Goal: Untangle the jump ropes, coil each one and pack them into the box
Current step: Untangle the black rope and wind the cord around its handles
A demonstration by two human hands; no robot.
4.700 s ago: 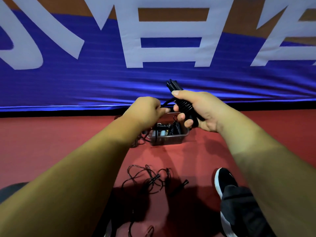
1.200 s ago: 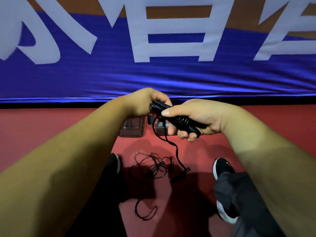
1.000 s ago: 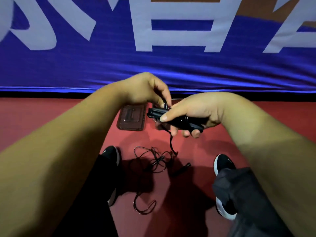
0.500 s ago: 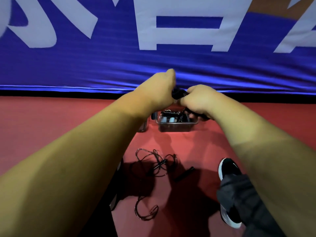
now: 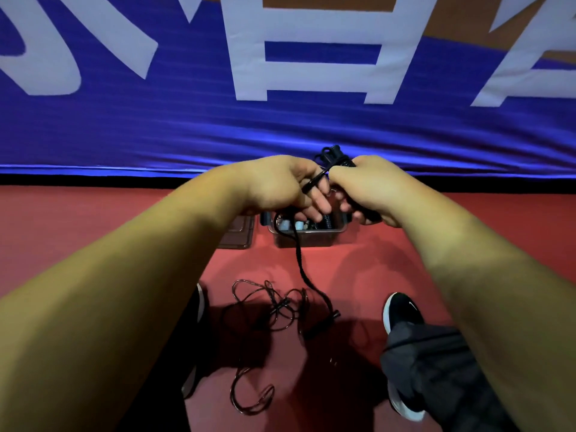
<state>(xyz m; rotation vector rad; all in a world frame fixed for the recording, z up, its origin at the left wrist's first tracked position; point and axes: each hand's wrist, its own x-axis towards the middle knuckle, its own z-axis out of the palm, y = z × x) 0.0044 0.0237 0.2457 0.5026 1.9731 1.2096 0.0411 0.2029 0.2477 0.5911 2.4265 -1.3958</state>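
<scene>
One rope [image 5: 300, 263] — left hand [image 5: 280, 185], right hand [image 5: 364, 185] gripping.

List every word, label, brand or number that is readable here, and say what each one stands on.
Banner: large white characters, all cut off by the top edge. The middle one reads like "日"; the others cannot be read.
Shoe: a small white curved mark, no letters.
Box and jump rope: no text to be seen.

The floor [image 5: 93, 219] was red; the banner [image 5: 156, 135] blue with white lettering. The ropes [image 5: 268, 307] were black, the shoe [image 5: 400, 310] black with white sole.
</scene>
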